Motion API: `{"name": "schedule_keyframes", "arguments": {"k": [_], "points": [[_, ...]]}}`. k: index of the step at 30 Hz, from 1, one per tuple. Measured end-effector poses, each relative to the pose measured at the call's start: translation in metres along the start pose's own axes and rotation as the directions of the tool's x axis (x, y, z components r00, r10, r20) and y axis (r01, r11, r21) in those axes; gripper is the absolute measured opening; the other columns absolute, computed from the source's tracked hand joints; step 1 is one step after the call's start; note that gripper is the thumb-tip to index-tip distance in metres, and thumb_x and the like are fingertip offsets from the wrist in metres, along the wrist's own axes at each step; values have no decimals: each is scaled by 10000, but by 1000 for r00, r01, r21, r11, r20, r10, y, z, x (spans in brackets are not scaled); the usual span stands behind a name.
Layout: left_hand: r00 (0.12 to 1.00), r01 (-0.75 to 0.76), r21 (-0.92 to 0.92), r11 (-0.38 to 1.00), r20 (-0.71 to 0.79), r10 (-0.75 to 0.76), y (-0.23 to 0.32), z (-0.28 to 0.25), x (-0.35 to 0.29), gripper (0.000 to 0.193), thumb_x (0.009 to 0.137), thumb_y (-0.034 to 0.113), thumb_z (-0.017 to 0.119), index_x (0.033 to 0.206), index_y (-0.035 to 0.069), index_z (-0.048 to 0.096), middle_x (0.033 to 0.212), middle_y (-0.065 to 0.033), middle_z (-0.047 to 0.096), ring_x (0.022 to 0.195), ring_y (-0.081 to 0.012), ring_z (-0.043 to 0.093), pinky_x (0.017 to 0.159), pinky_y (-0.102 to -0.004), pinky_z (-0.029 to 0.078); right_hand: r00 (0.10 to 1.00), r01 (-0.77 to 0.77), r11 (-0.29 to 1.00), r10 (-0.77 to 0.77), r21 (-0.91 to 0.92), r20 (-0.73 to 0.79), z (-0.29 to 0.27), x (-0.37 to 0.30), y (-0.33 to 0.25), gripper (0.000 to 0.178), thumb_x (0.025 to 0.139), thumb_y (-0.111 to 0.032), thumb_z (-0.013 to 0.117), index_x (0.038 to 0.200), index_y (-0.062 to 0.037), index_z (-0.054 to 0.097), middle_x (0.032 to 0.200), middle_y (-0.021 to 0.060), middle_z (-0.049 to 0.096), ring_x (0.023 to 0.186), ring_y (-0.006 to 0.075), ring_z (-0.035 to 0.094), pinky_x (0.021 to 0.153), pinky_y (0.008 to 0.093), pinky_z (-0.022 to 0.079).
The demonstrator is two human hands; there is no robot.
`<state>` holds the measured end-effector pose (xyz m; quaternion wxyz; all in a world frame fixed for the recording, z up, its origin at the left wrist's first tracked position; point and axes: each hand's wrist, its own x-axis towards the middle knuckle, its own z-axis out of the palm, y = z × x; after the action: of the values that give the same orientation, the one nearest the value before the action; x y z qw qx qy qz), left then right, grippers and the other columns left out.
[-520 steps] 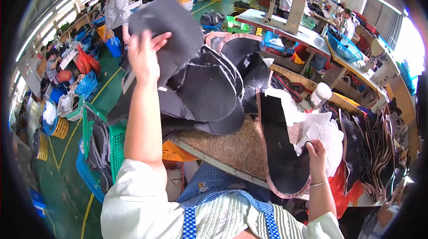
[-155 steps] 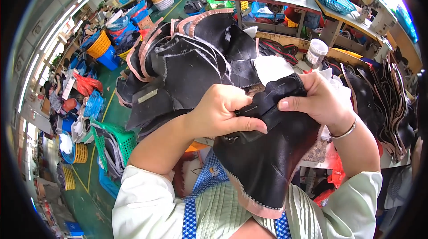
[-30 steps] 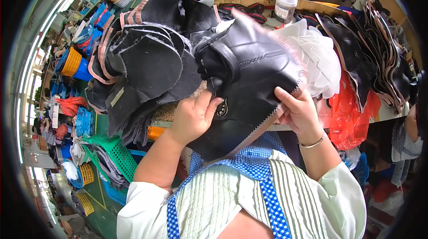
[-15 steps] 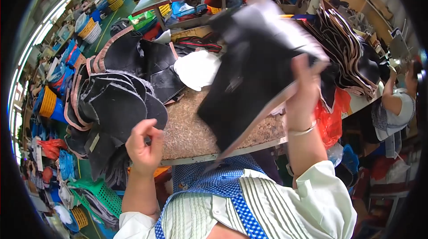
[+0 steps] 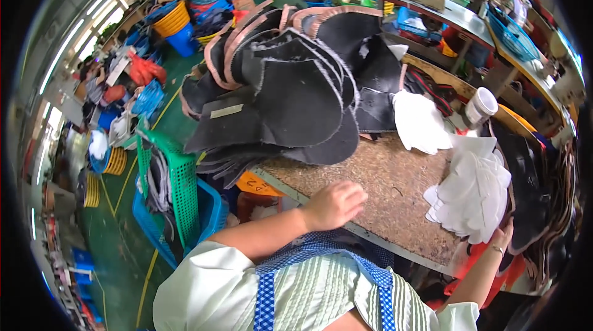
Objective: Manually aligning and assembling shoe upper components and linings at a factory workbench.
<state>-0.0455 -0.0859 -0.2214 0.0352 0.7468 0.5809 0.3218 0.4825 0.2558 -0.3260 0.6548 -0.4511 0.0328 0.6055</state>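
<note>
Since half a second ago, the black piece point(image 5: 522, 186) with a pinkish edge has gone from over the middle of the table point(image 5: 370, 189) to its right end, where it lies against a stack of similar pieces point(image 5: 559, 220). The right hand point(image 5: 503, 236) has gone with it and is at its near edge; whether that grip pinches the piece or only touches it, I cannot tell. The left hand point(image 5: 336, 205) has moved from beside the dark pile point(image 5: 302, 105) to above the table's near edge, its grip loosely bent and holding nothing. The dark pile covers the table's left end and overhangs its near left corner. White sheets point(image 5: 472, 189) lie fanned towards the right end, just beside the black piece. A white jar point(image 5: 480, 108) is near the far right corner, tilted.
</note>
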Motion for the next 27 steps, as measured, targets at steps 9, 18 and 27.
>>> {"name": "schedule_keyframes", "arguments": {"k": [9,18,27], "points": [[757,175,340,924,-646,94,-95,-132,60,343,791,79,704,1101,17,569,1105,-176,575,1023,-357,577,888,-415,476,994,63,926,-26,-372,103,-13,-92,-23,412,933,-306,639,1254,-53,583,1118,89,647,1090,206,608,967,343,456],[902,386,408,827,-358,-244,-168,-152,219,671,736,363,781,1219,-37,543,1016,-229,679,939,-367,666,840,-422,518,741,671,520,-499,-529,450,47,-211,101,177,958,-171,603,1095,-58,616,1044,22,643,876,116,594,748,243,448],[509,112,655,747,-683,523,-105,-212,265,158,789,113,683,911,144,589,888,-66,549,702,-310,616,551,-422,497,491,868,143,-99,-476,865,66,-253,201,335,851,1,682,1147,-42,531,1049,54,621,875,127,620,661,230,490]]}}
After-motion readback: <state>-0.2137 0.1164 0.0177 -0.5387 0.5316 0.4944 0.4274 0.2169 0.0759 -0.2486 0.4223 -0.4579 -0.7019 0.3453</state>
